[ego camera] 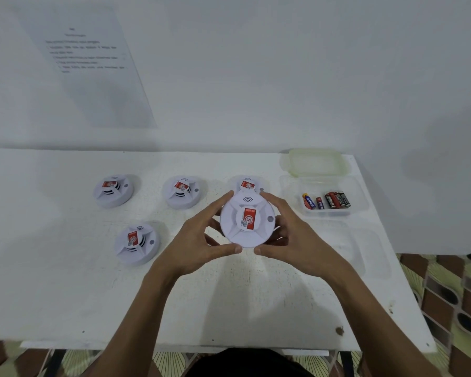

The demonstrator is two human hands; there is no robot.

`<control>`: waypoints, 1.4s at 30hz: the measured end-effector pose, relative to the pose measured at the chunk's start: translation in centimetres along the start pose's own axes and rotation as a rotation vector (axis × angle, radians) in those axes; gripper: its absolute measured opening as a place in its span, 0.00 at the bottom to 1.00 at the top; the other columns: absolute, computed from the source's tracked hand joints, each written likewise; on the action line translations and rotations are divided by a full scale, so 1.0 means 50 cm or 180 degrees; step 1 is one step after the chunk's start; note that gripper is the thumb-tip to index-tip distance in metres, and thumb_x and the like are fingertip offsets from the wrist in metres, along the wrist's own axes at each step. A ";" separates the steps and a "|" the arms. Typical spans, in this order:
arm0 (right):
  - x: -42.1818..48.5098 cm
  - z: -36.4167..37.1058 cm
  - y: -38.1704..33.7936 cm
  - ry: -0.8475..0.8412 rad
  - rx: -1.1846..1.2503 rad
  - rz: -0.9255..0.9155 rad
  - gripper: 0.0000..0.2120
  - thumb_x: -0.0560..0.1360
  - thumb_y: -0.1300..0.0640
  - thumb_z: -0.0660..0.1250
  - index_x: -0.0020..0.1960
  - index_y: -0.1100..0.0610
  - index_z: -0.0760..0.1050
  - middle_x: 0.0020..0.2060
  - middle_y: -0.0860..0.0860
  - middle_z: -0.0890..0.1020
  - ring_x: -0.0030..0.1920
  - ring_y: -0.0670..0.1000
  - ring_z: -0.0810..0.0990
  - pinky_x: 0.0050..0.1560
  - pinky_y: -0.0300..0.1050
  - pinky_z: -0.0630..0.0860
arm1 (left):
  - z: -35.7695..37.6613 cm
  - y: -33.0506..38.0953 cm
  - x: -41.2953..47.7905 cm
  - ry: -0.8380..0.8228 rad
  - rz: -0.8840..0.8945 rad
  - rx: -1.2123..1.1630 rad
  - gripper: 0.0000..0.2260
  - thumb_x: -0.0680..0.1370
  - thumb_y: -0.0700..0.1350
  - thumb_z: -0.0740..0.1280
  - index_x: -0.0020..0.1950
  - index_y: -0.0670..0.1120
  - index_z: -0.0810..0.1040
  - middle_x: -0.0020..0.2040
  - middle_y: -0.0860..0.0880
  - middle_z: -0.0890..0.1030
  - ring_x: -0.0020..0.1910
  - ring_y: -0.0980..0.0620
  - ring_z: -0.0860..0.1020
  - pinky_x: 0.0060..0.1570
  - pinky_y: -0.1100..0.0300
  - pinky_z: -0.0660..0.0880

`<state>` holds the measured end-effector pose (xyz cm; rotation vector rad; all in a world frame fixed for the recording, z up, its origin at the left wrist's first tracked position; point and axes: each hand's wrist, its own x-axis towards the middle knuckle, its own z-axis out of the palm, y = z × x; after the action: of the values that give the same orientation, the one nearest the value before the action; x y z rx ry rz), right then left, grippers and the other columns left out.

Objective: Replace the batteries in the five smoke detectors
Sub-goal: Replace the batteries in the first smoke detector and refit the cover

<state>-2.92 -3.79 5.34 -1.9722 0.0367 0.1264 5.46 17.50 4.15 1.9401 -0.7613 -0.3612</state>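
White painted rectangular bench [52, 281]: carries all items. Clear plastic rectangular tub [360, 197]: far right corner, pale green lid [316, 161] lying just behind. Round white plastic smoke detector [246, 219], red label: lifted above bench centre, left hand [199, 240] and right hand [294, 235] gripping its rim, fingers [218, 202] curled round it. Four matching detectors [113, 190] (labels upward): resting left and behind. Loose cylindrical batteries [326, 200]: inside tub.
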 end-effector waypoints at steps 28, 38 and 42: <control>0.077 0.101 0.119 -0.0397 -0.1115 0.0877 0.41 0.71 0.53 0.75 0.77 0.50 0.55 0.66 0.52 0.70 0.65 0.51 0.69 0.64 0.44 0.68 | 0.051 -0.217 0.027 -0.0539 -0.0648 0.1155 0.46 0.56 0.71 0.67 0.70 0.52 0.67 0.59 0.51 0.70 0.54 0.54 0.67 0.55 0.63 0.65; 0.073 0.102 0.072 -0.0293 -0.1466 0.0905 0.40 0.76 0.52 0.69 0.79 0.47 0.48 0.66 0.54 0.64 0.56 0.48 0.73 0.55 0.38 0.73 | 0.030 -0.195 0.001 -0.0567 -0.0728 0.1134 0.46 0.63 0.66 0.72 0.75 0.50 0.59 0.67 0.50 0.68 0.61 0.54 0.67 0.64 0.55 0.68; 0.083 0.130 0.027 0.0421 -0.1357 0.0319 0.23 0.79 0.55 0.63 0.73 0.49 0.65 0.55 0.50 0.72 0.44 0.45 0.75 0.51 0.38 0.75 | -0.027 -0.179 -0.039 -0.0288 -0.0422 0.1275 0.33 0.72 0.57 0.72 0.73 0.55 0.64 0.62 0.55 0.72 0.53 0.60 0.73 0.54 0.62 0.75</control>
<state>0.63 1.77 1.14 -2.4034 0.2100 0.0723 7.92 22.58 -3.22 2.3716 -0.8116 -0.4020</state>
